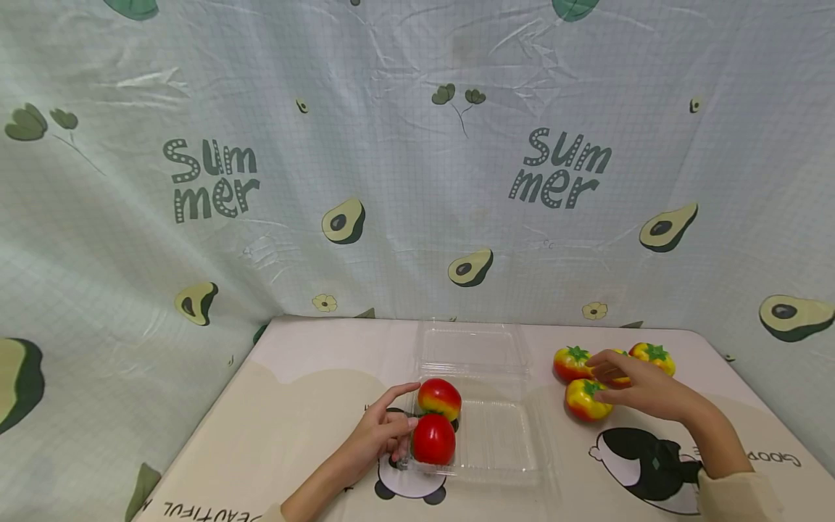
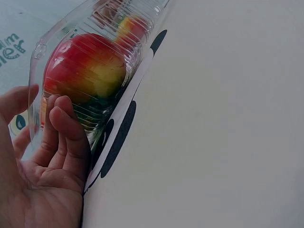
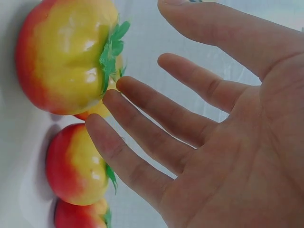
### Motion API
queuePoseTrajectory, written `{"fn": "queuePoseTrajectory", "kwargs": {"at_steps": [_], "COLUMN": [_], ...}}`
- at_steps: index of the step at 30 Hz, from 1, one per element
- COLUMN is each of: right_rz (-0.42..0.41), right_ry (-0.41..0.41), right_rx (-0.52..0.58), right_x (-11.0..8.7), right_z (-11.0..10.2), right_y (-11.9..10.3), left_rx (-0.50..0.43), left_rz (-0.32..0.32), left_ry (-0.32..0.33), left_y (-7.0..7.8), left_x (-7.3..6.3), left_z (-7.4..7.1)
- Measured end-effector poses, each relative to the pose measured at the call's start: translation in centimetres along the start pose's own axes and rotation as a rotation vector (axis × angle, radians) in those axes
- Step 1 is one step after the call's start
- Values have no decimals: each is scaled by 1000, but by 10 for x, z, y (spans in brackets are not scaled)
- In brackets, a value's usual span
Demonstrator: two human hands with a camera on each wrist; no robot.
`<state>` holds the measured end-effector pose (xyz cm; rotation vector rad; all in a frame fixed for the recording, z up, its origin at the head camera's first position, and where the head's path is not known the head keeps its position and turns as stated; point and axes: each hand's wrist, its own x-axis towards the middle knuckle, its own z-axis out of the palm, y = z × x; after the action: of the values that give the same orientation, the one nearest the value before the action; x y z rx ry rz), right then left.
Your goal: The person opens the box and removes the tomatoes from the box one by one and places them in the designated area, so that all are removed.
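Note:
A clear plastic clamshell container (image 1: 499, 435) lies on the table with its lid flipped back. Two red-and-yellow tomatoes sit along its left side, the nearer tomato (image 1: 434, 441) and the farther tomato (image 1: 440, 397). My left hand (image 1: 373, 442) pinches the container's left edge, the bent fingers outside the wall (image 2: 88, 118). To the right of the container, my right hand (image 1: 646, 388) hovers over a group of several tomatoes, fingers spread, holding nothing. Closest to its fingertips is the front tomato (image 1: 583, 407), stem up. One tomato behind is partly hidden by that hand.
The container's lid (image 1: 471, 348) rests flat behind the base. A pale printed cloth (image 1: 313, 413) covers the table. Behind its far edge hangs a curtain (image 1: 391, 174) with avocado prints. The farthest right tomato (image 1: 655, 357) lies near the back right.

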<state>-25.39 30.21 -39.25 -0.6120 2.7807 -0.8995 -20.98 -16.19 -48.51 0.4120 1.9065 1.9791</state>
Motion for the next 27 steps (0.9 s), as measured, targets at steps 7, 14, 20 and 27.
{"fn": "queuePoseTrajectory", "kwargs": {"at_steps": [7,14,20,27], "right_rz": [7,7,-4,-2], "right_ry": [9,6,9,12], "right_rx": [-11,-6,-9,-8], "right_x": [-1,1,2,1], "right_z": [0,0,1,2], "right_y": [-4,-5,-3,-3], "left_rx": [-1,0,-11,-18], "left_rz": [2,-2,-5,-8], "left_ry": [-2,3,-2,-6], "left_y": [-1,-1,-1,1], "left_x": [1,1,1,1], "left_z": [0,-1,-1,-1]}}
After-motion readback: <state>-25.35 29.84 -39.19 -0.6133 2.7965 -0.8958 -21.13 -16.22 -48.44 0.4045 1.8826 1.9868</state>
